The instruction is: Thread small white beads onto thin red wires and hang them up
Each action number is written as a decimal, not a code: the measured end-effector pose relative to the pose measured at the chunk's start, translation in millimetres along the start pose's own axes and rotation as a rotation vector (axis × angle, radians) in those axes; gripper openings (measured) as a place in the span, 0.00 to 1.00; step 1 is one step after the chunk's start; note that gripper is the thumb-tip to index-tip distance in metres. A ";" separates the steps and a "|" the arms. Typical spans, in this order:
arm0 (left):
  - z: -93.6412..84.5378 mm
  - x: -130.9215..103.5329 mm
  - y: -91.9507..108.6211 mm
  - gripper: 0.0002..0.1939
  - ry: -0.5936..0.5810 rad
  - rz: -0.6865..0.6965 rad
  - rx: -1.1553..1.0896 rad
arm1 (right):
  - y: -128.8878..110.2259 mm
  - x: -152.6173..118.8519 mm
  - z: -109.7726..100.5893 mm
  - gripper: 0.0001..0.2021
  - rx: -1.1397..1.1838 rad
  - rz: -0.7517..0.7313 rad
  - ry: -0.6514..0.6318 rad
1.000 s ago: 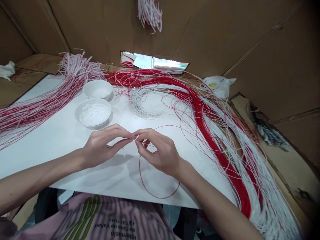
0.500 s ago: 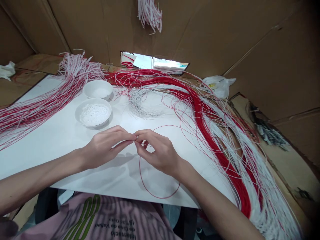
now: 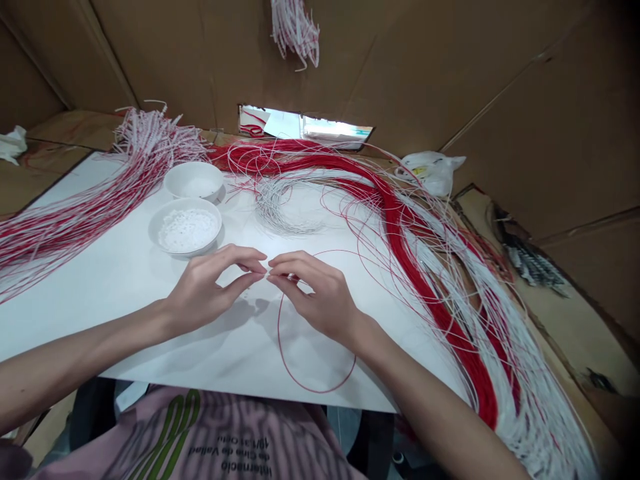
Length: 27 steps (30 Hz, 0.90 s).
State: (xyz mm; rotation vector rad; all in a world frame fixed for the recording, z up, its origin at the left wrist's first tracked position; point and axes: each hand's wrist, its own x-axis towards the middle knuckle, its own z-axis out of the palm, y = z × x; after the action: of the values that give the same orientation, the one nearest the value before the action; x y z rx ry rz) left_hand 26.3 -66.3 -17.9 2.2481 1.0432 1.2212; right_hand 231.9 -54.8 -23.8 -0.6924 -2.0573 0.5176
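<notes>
In the head view my left hand (image 3: 209,285) and my right hand (image 3: 316,293) meet fingertip to fingertip over the white table. My right thumb and finger pinch a thin red wire (image 3: 281,353), which hangs in a loop below that hand. A tiny white speck shows between the two sets of fingertips. My left thumb and fingers are brought together in a pinch there; what they hold is too small to name. Just beyond my left hand stands a white bowl (image 3: 155,239) of small white pieces (image 3: 184,229).
A second white bowl (image 3: 173,180) stands behind the first. At the left lies a bundle of red and white strands (image 3: 90,213). A thick red wire bundle (image 3: 397,233) and white wires (image 3: 480,320) curve along the right. A coil of pale wire (image 3: 280,210) lies ahead.
My left fingertips have drawn slightly apart from my right ones, and a tiny white speck now shows between them. My right hand still pinches the red wire.
</notes>
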 end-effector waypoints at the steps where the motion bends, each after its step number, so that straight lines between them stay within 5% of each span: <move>1: 1.6 0.2 0.1 0.13 0.017 0.009 -0.001 | -0.1 -0.1 0.2 0.03 0.000 0.008 0.004; 6: 7.9 2.4 -0.4 0.14 0.071 0.029 0.004 | -1.9 2.6 -6.0 0.04 -0.044 0.025 0.001; 14: 8.4 6.7 -8.3 0.08 0.155 -0.196 -0.044 | 18.1 8.6 -34.6 0.13 -0.235 0.287 -0.176; 20: 12.7 7.8 -10.4 0.07 0.150 -0.208 -0.081 | 17.1 10.7 -38.9 0.23 -0.136 0.387 -0.209; 27: 21.6 6.0 -9.1 0.05 0.111 -0.165 -0.038 | 3.2 9.3 -18.8 0.03 -0.042 0.372 -0.139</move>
State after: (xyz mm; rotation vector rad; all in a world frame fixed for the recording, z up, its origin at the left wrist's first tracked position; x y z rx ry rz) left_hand 42.5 -55.4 -32.2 2.0409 1.2101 1.2950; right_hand 244.4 -44.6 -10.0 -1.1014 -2.0796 0.7510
